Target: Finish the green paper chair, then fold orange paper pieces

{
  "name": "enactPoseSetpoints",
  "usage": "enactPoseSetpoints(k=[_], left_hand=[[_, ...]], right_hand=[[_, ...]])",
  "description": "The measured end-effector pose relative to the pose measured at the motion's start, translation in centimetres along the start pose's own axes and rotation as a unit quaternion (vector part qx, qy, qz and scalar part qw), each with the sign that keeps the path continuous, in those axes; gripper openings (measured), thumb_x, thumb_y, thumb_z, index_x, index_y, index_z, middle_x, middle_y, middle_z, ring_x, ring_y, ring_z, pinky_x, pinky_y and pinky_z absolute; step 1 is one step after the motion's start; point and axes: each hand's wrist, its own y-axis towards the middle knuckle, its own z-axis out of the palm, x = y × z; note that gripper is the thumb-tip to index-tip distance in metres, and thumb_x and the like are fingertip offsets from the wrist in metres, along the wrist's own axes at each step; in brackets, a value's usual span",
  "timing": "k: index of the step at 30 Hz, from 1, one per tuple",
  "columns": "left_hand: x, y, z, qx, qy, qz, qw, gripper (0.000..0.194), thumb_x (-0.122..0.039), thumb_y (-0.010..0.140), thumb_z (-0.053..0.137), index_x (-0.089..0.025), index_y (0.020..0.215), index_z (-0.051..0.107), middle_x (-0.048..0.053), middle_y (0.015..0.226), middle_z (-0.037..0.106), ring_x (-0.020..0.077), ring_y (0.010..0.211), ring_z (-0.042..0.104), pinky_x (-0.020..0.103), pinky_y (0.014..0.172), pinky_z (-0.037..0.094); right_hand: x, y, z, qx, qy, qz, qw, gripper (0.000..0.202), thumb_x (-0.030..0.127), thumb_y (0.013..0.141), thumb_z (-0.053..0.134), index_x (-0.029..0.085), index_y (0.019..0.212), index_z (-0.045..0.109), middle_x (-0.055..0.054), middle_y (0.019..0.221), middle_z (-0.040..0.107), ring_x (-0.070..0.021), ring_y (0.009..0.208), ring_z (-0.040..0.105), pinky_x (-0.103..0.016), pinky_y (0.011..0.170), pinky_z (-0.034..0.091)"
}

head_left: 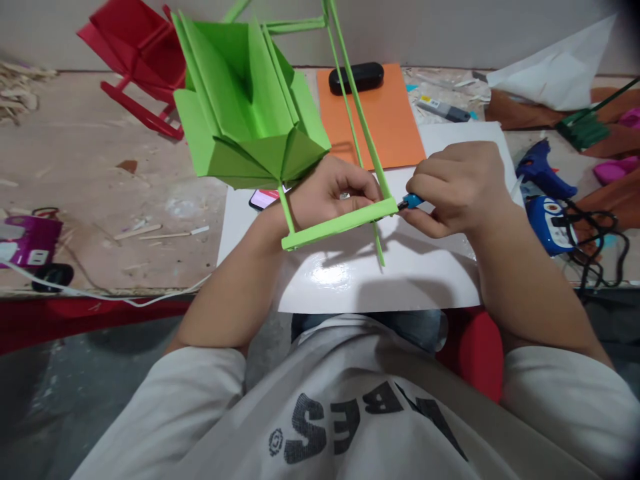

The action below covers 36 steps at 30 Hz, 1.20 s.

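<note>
A green folded-paper chair model hangs over my left forearm, with thin rolled-paper bars forming a frame beside and below it. My left hand is closed around the frame near the right end of its lower green bar; that bar partly hides the fingertips. In my right fist is a small blue-handled tool. Its metal tip meets the right end of the lower bar, and most of the handle is hidden by the fingers. A loose green strip end points down below the bar.
White board lies under the work, an orange sheet and black case behind it. At left stand a red paper rocking chair and purple device. A grey cutter, blue glue gun and black cable lie right.
</note>
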Motion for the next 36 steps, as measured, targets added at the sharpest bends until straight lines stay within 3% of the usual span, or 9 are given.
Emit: enactPoseSetpoints(k=[6,11,15,18,21,29,32,36], left_hand=[[-0.4,-0.1,-0.2,0.021,0.024,-0.016,0.999,0.016,-0.032,0.102,0.081,-0.022,0.091,0.085,0.006,0.090,0.085,0.0165,0.078,0.073,0.028,0.079,0.061],[-0.5,-0.1,0.0,0.002,-0.051,-0.035,0.998,0.030,-0.047,0.103,0.091,-0.021,0.088,0.084,0.007,0.088,0.083,0.0175,0.075,0.072,0.030,0.074,0.061],[-0.2,-0.2,0.0,-0.008,-0.063,-0.045,0.997,0.039,-0.056,0.099,0.097,-0.020,0.090,0.084,0.008,0.091,0.082,0.0206,0.081,0.075,0.033,0.076,0.063],[0.0,-0.2,0.0,-0.007,-0.059,-0.038,0.997,0.034,-0.051,0.104,0.090,-0.020,0.090,0.084,0.006,0.091,0.082,0.0190,0.080,0.074,0.031,0.077,0.062],[0.0,-0.1,0.0,0.008,-0.037,-0.030,0.999,0.029,-0.046,0.107,0.085,-0.022,0.090,0.083,0.005,0.088,0.082,0.0169,0.077,0.072,0.028,0.076,0.060],[-0.2,0.0,-0.2,0.025,-0.012,-0.042,0.999,0.037,-0.053,0.104,0.090,-0.020,0.088,0.083,0.007,0.084,0.081,0.0188,0.079,0.076,0.029,0.079,0.064],[-0.1,-0.1,0.0,0.025,-0.032,-0.051,0.998,0.041,-0.059,0.102,0.092,-0.021,0.087,0.084,0.007,0.083,0.081,0.0190,0.076,0.075,0.030,0.075,0.063],[-0.4,-0.1,0.0,-0.002,-0.081,-0.035,0.996,0.043,-0.061,0.100,0.096,-0.022,0.086,0.086,0.006,0.083,0.082,0.0163,0.071,0.071,0.028,0.070,0.061]], right_hand=[[1.3,0.9,0.4,0.055,0.019,0.030,0.998,0.056,0.070,0.108,0.059,0.028,0.078,0.039,-0.002,0.068,0.051,-0.0224,0.065,0.045,-0.044,0.064,0.022],[1.1,1.0,-1.1,0.098,0.017,0.090,0.991,0.048,0.068,0.108,0.060,0.030,0.079,0.051,-0.005,0.074,0.064,-0.0269,0.071,0.054,-0.048,0.068,0.030],[0.2,0.4,-1.4,0.071,-0.044,0.056,0.995,0.045,0.064,0.110,0.054,0.031,0.080,0.056,-0.005,0.076,0.069,-0.0268,0.069,0.053,-0.049,0.064,0.033],[0.1,0.1,-1.1,0.090,-0.063,0.041,0.993,0.043,0.061,0.111,0.054,0.031,0.081,0.060,-0.006,0.078,0.071,-0.0273,0.071,0.056,-0.050,0.065,0.036],[0.4,0.2,-0.8,0.107,-0.068,0.033,0.991,0.043,0.060,0.111,0.053,0.031,0.082,0.061,-0.007,0.076,0.068,-0.0279,0.071,0.056,-0.050,0.064,0.035],[1.7,0.8,-0.2,0.110,-0.007,0.053,0.992,0.049,0.070,0.109,0.063,0.029,0.083,0.059,-0.006,0.075,0.064,-0.0257,0.073,0.055,-0.046,0.068,0.034],[1.9,1.0,0.0,0.079,0.000,0.032,0.996,0.052,0.071,0.107,0.062,0.028,0.080,0.054,-0.004,0.071,0.060,-0.0237,0.067,0.049,-0.045,0.066,0.026],[1.2,0.6,-0.4,0.089,0.011,0.075,0.993,0.046,0.070,0.106,0.065,0.030,0.083,0.059,-0.005,0.074,0.063,-0.0258,0.072,0.052,-0.045,0.069,0.029]])
